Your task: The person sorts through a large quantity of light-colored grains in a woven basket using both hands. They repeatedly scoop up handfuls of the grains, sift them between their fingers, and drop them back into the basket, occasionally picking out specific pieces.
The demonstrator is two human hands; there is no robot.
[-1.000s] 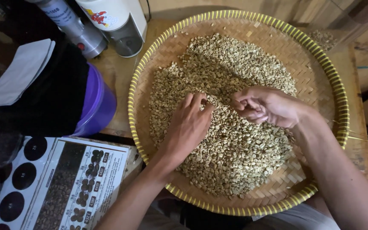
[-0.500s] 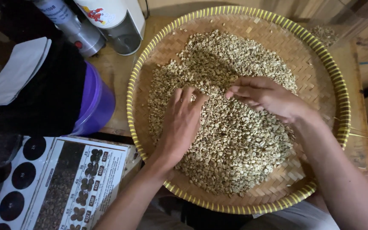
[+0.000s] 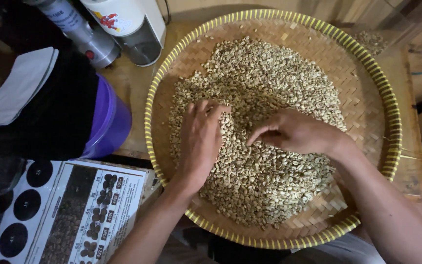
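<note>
A round woven bamboo tray (image 3: 367, 93) with a yellow-striped rim lies on a wooden table and holds a wide heap of pale green beans (image 3: 269, 83). My left hand (image 3: 199, 142) rests palm down on the heap's left side, fingers spread and pointing away from me. My right hand (image 3: 294, 132) lies on the beans at the heap's middle, its fingers curled and pointing left toward the left hand. Whether the right hand pinches a bean between its fingertips cannot be made out.
A purple tub (image 3: 108, 122) under a black cloth (image 3: 50, 112) stands left of the tray. Behind it are a grey can (image 3: 81, 34) and a white appliance (image 3: 133, 24). A printed chart with dark circles (image 3: 64, 215) lies at lower left.
The right hand has slid down and left over the beans, toward the left hand. The left hand has stayed on the heap's left side, shifting only slightly.
</note>
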